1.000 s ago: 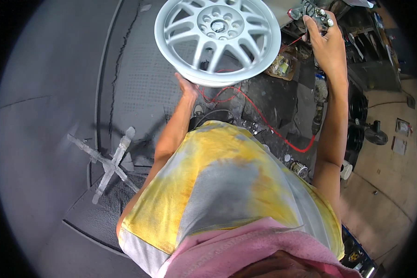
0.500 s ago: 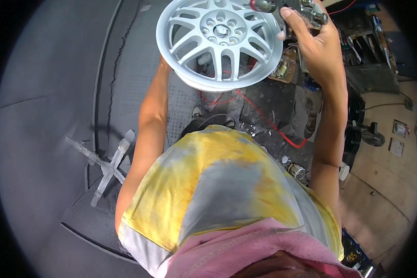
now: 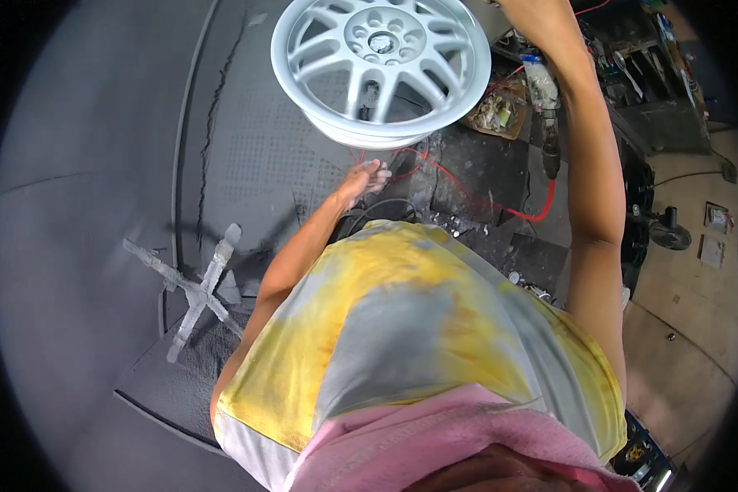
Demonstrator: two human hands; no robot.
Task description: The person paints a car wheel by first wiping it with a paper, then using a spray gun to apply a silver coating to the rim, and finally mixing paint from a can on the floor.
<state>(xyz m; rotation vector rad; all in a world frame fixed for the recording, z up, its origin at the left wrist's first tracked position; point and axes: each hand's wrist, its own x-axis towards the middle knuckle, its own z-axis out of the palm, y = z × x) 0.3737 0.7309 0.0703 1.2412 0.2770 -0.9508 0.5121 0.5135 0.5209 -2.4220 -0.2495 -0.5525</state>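
Observation:
A silver multi-spoke wheel rim point(image 3: 459, 98) faces up at the top of the view; what supports it is hidden. My left hand point(image 3: 362, 182) is just below the rim's near edge, apart from it, with loosely bent fingers and nothing visible in them. My right hand point(image 3: 541, 20) is at the top edge, right of the rim, its fingers mostly cut off. It grips a spray gun, of which only the lower fitting point(image 3: 549, 131) and the red air hose point(image 3: 541, 215) at its end show; the gun's head is out of view.
Left of me stands a grey, paint-coated cross-shaped stand point(image 3: 195, 291). Beyond the rim's right side lies an open box of clutter point(image 3: 500, 113). Red hose loops across the dark floor. Tool-laden shelves point(image 3: 656, 90) and a black fan point(image 3: 671, 230) are at the right.
My left hand has come away from the rim's left side and moved down and right. My right hand has risen, taking the spray gun's head out of view. The rim sits slightly higher and left.

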